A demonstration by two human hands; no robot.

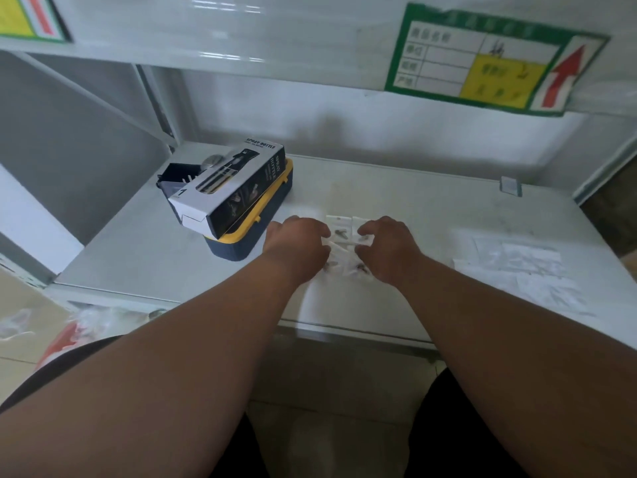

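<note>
Several small clear plastic packets [345,232] with little dark metal parts inside lie in a cluster on the white shelf [413,208]. My left hand [296,241] is at the cluster's left side, fingers curled onto the packets. My right hand [387,244] is at its right side, thumb and fingers curled onto the packets there. The hands cover the packets' outer edges and the fingertips are hidden.
A black and white spray bottle box [229,191] lies tilted on a navy case with a yellow rim [256,225] at the left. Flat clear bags [520,267] lie at the right. A green-bordered label [489,60] hangs on the upper shelf's edge.
</note>
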